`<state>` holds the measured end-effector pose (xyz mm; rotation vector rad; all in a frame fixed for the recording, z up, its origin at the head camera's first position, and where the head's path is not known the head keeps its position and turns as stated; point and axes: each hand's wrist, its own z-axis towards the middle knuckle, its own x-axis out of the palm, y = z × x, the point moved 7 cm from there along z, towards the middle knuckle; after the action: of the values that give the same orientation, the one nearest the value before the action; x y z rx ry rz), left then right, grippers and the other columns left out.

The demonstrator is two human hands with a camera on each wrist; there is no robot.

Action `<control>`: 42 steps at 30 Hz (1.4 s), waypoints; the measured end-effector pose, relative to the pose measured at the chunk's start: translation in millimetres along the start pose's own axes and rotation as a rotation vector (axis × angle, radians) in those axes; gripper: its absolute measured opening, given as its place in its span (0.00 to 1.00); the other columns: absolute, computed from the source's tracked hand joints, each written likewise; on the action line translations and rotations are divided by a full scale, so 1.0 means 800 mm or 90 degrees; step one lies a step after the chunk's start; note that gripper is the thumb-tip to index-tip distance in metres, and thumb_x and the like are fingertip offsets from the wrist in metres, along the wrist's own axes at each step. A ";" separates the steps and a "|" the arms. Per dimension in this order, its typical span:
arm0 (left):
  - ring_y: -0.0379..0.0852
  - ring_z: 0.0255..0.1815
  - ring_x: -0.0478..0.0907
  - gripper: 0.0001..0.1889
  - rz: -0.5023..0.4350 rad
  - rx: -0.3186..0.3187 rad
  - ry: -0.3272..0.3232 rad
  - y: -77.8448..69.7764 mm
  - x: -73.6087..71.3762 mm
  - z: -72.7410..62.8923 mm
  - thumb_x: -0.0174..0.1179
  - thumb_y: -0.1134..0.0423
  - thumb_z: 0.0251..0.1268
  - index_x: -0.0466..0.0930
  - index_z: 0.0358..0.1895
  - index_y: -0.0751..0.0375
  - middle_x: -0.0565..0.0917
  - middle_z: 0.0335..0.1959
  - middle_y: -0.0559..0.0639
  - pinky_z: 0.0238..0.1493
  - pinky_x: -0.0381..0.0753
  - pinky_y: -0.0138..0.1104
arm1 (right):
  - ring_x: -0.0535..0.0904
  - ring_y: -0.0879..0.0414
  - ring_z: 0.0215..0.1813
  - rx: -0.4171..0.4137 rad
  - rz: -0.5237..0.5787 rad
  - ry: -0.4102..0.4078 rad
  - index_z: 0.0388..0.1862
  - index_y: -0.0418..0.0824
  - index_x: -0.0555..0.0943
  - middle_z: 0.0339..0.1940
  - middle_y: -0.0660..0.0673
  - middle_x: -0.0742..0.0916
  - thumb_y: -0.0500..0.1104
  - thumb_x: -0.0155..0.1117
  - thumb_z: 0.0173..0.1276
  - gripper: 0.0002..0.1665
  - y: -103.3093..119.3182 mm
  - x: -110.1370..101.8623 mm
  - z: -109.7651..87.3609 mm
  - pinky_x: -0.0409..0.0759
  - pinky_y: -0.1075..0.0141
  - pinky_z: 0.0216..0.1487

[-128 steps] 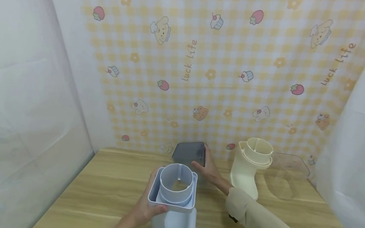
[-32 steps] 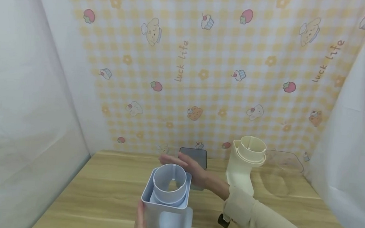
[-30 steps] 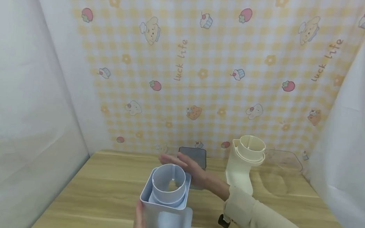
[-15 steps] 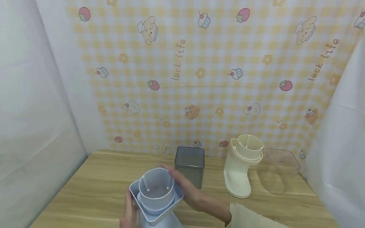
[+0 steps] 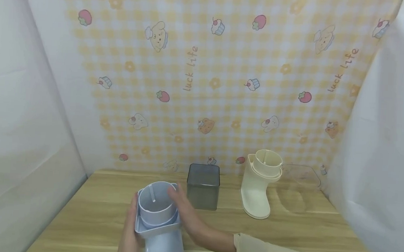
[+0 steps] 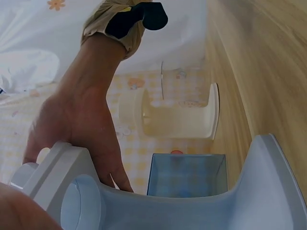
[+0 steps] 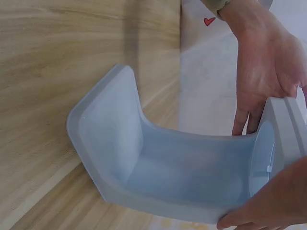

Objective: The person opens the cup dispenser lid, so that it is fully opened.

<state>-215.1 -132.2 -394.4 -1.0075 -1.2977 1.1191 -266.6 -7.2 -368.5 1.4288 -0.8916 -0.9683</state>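
Note:
A light blue plastic stand point(image 5: 163, 243) with a round collar point(image 5: 156, 212) set in a square tray leans slightly at the front middle of the table. My left hand point(image 5: 131, 222) holds the tray's left side; in the right wrist view that hand point(image 7: 266, 67) has its fingers behind the stand's back wall. From the opposite side my right hand point(image 5: 187, 213) grips the tray, its upper fingers at the collar's rim. In the left wrist view, fingers of the right hand point(image 6: 81, 120) pass behind the stand point(image 6: 182, 213). The flat foot point(image 7: 103, 134) is close over the tabletop.
Behind my right hand stands a square translucent grey container point(image 5: 203, 189). Farther right is a cream stand point(image 5: 258, 191) of the same shape, with a clear plastic piece point(image 5: 297, 189) beside it. White sheets and a patterned cloth point(image 5: 202, 114) enclose the wooden table point(image 5: 285, 239).
My right hand has let go of the grey container and moved onto the blue stand. The stand has turned and shifted left between both hands; the grey container now stands fully in sight.

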 end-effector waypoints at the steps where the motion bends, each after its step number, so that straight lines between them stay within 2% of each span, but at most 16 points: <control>1: 0.68 0.80 0.21 0.35 0.011 -0.005 0.003 -0.004 -0.001 0.002 0.16 0.35 0.76 0.23 0.80 0.42 0.25 0.82 0.56 0.68 0.24 0.73 | 0.40 0.30 0.81 -0.004 -0.003 -0.004 0.82 0.38 0.41 0.83 0.32 0.47 0.71 0.42 0.71 0.55 0.000 0.001 0.001 0.38 0.29 0.74; 4: 0.61 0.81 0.21 0.36 0.036 -0.003 0.024 -0.010 -0.002 0.016 0.14 0.32 0.74 0.25 0.80 0.37 0.28 0.83 0.48 0.69 0.21 0.71 | 0.38 0.33 0.82 -0.011 0.008 -0.024 0.82 0.38 0.40 0.83 0.35 0.46 0.72 0.41 0.72 0.56 -0.001 0.003 0.011 0.36 0.30 0.75; 5: 0.58 0.82 0.23 0.36 0.035 0.015 0.027 -0.013 -0.004 0.023 0.13 0.32 0.74 0.27 0.81 0.38 0.32 0.83 0.46 0.72 0.22 0.68 | 0.37 0.33 0.82 -0.013 0.013 -0.031 0.82 0.38 0.39 0.83 0.35 0.46 0.72 0.40 0.72 0.56 0.000 0.004 0.017 0.35 0.31 0.75; 8: 0.55 0.79 0.43 0.38 0.027 0.074 0.013 -0.020 -0.013 0.051 0.12 0.35 0.76 0.41 0.82 0.48 0.56 0.77 0.51 0.77 0.37 0.54 | 0.37 0.36 0.83 -0.018 0.022 -0.044 0.83 0.39 0.39 0.84 0.37 0.44 0.74 0.37 0.72 0.56 -0.001 0.007 0.040 0.34 0.33 0.76; 11: 0.49 0.72 0.53 0.39 0.017 0.115 0.000 -0.026 -0.027 0.079 0.13 0.37 0.77 0.47 0.80 0.57 0.65 0.67 0.48 0.76 0.41 0.48 | 0.38 0.38 0.83 -0.034 0.024 -0.053 0.83 0.41 0.41 0.84 0.39 0.46 0.75 0.34 0.73 0.54 0.001 0.012 0.068 0.34 0.34 0.77; 14: 0.41 0.73 0.56 0.41 0.004 0.100 -0.012 -0.026 -0.041 0.107 0.15 0.33 0.76 0.50 0.80 0.55 0.69 0.67 0.40 0.78 0.41 0.46 | 0.35 0.39 0.83 -0.042 0.029 -0.069 0.82 0.39 0.40 0.84 0.38 0.44 0.74 0.33 0.73 0.55 0.001 0.017 0.098 0.33 0.37 0.78; 17: 0.41 0.58 0.70 0.43 0.006 0.097 -0.036 -0.027 -0.056 0.139 0.19 0.30 0.74 0.68 0.68 0.58 0.81 0.48 0.39 0.71 0.56 0.43 | 0.33 0.39 0.83 -0.046 0.025 -0.102 0.82 0.35 0.40 0.83 0.36 0.44 0.74 0.34 0.74 0.55 0.002 0.019 0.128 0.32 0.39 0.79; 19: 0.41 0.48 0.73 0.45 0.017 0.103 -0.047 -0.030 -0.063 0.158 0.19 0.28 0.73 0.72 0.61 0.62 0.81 0.37 0.39 0.63 0.61 0.39 | 0.32 0.39 0.83 -0.039 0.017 -0.128 0.82 0.34 0.40 0.83 0.36 0.43 0.75 0.35 0.73 0.57 0.001 0.020 0.145 0.32 0.40 0.79; 20: 0.41 0.46 0.73 0.46 0.022 0.105 -0.050 -0.031 -0.066 0.166 0.19 0.27 0.72 0.73 0.60 0.63 0.81 0.35 0.39 0.61 0.61 0.38 | 0.34 0.39 0.83 -0.035 0.012 -0.140 0.82 0.35 0.41 0.83 0.36 0.45 0.75 0.35 0.73 0.57 0.001 0.020 0.152 0.34 0.40 0.79; 21: 0.40 0.47 0.73 0.47 0.023 0.107 -0.052 -0.032 -0.069 0.173 0.18 0.27 0.72 0.72 0.61 0.63 0.81 0.36 0.39 0.61 0.62 0.37 | 0.36 0.39 0.83 -0.029 0.003 -0.153 0.82 0.36 0.43 0.83 0.37 0.47 0.76 0.36 0.72 0.58 0.002 0.020 0.159 0.36 0.40 0.80; 25: 0.39 0.60 0.69 0.46 0.023 0.101 -0.058 -0.032 -0.079 0.197 0.14 0.30 0.73 0.64 0.73 0.59 0.80 0.51 0.38 0.67 0.57 0.33 | 0.43 0.39 0.83 -0.005 -0.026 -0.175 0.82 0.40 0.44 0.84 0.39 0.50 0.77 0.35 0.71 0.56 0.002 0.023 0.178 0.42 0.39 0.79; 28: 0.37 0.61 0.68 0.45 0.041 0.098 -0.063 -0.032 -0.084 0.209 0.12 0.33 0.75 0.63 0.75 0.60 0.79 0.51 0.36 0.67 0.59 0.32 | 0.46 0.39 0.83 0.003 -0.045 -0.191 0.83 0.42 0.45 0.84 0.40 0.52 0.77 0.33 0.71 0.55 0.003 0.024 0.188 0.45 0.38 0.79; 33: 0.35 0.52 0.73 0.46 0.048 0.112 -0.094 -0.035 -0.096 0.223 0.11 0.34 0.75 0.63 0.73 0.66 0.81 0.43 0.34 0.59 0.66 0.29 | 0.49 0.41 0.83 -0.009 -0.063 -0.192 0.83 0.42 0.45 0.83 0.41 0.54 0.79 0.33 0.70 0.57 0.008 0.028 0.206 0.48 0.43 0.80; 36: 0.41 0.59 0.72 0.47 0.048 0.106 -0.095 -0.037 -0.103 0.229 0.10 0.33 0.74 0.58 0.76 0.66 0.80 0.54 0.46 0.65 0.65 0.31 | 0.49 0.42 0.83 -0.002 -0.070 -0.192 0.83 0.42 0.44 0.84 0.42 0.53 0.80 0.33 0.68 0.59 0.010 0.033 0.214 0.48 0.44 0.80; 39: 0.48 0.71 0.64 0.48 0.046 0.086 -0.082 -0.036 -0.105 0.235 0.08 0.31 0.72 0.54 0.78 0.63 0.69 0.70 0.59 0.75 0.56 0.36 | 0.50 0.41 0.82 0.013 -0.078 -0.203 0.83 0.43 0.43 0.84 0.43 0.53 0.82 0.32 0.67 0.60 0.008 0.035 0.220 0.49 0.44 0.80; 42: 0.53 0.77 0.57 0.48 0.051 0.082 -0.078 -0.035 -0.106 0.240 0.08 0.31 0.71 0.54 0.78 0.62 0.62 0.76 0.63 0.79 0.51 0.42 | 0.50 0.42 0.82 0.014 -0.079 -0.212 0.83 0.44 0.44 0.84 0.43 0.53 0.82 0.31 0.67 0.59 0.006 0.036 0.224 0.49 0.44 0.80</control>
<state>-401.6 -230.6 -375.8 -0.9135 -1.2731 1.3271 -421.9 -100.9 -369.8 1.3762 -1.0668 -1.3198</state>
